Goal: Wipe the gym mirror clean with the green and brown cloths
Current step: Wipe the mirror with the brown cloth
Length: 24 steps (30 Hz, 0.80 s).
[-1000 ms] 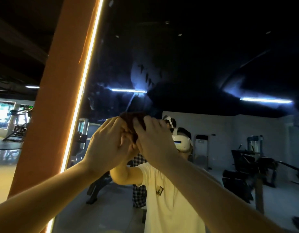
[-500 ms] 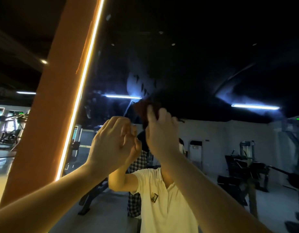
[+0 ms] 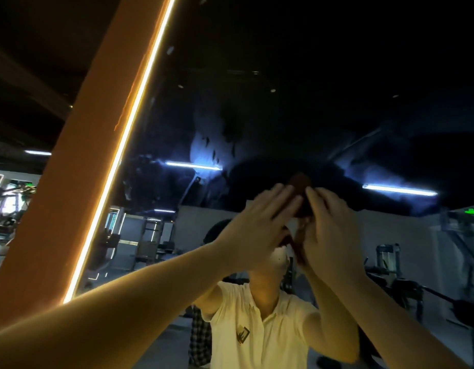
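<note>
- Head view: brown cloth (image 3: 300, 185) is up against the gym mirror (image 3: 284, 97), approx. centre-right of frame, between both raised hands.
- Cloth: dark reddish-brown, bunched into a wad. A rounded lump pokes out above the fingertips, and a darker strip runs down the gap between the hands. Texture too dim to make out.
- Left hand (image 3: 254, 227): back to camera, fingers (image 3: 281, 198) straight and slightly fanned. Tips rest on the cloth's left edge, not curled round it.
- Right hand (image 3: 330, 233): fingers straight, close together, pointing up, laid along the cloth's right side. Thumb is hidden, so prob. pressing rather than pinching, but can't be sure.
- Mirror glass: mostly dark ceiling reflection w/ pale hazy smears (image 3: 204, 150) above-left of the cloth, plus two reflected strip lights.
- Reflection below the hands: person in a pale polo shirt (image 3: 257, 331), arms raised.
- Left of mirror: orange pillar (image 3: 70, 195) w/ a glowing LED strip (image 3: 129, 139) along the mirror's edge.
- Reflected gym machines (image 3: 395, 278) lower right; green sign (image 3: 471, 211) far right.
</note>
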Each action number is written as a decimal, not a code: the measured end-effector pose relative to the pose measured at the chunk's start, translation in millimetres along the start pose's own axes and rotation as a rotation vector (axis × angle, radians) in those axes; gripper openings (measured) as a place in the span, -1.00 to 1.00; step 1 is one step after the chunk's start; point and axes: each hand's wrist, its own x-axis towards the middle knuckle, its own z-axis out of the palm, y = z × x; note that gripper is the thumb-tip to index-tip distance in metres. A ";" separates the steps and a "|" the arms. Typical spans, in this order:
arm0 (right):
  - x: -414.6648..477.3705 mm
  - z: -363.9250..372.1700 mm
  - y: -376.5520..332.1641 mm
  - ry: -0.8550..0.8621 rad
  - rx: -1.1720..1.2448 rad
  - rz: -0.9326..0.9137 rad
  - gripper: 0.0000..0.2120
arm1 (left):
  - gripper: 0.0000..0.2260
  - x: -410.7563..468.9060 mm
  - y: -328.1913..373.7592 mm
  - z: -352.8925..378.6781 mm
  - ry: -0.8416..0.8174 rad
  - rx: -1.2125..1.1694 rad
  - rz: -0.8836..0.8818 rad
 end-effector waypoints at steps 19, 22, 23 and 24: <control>4.6 8.9 27.7 -0.060 0.021 -0.064 -0.41 | -0.45 66.5 19.0 -8.7 0.158 -0.024 -0.449; -0.1 -4.6 36.2 -0.046 -0.028 -0.028 -0.39 | -0.40 65.8 30.1 -13.0 0.021 -0.002 -0.171; -3.2 -4.9 38.1 -0.041 -0.074 -0.045 -0.40 | -0.40 56.4 15.1 -18.0 0.004 0.034 -0.127; -6.0 -3.9 39.0 -0.037 -0.110 -0.062 -0.42 | -0.42 43.8 -6.8 -23.8 0.004 0.057 -0.152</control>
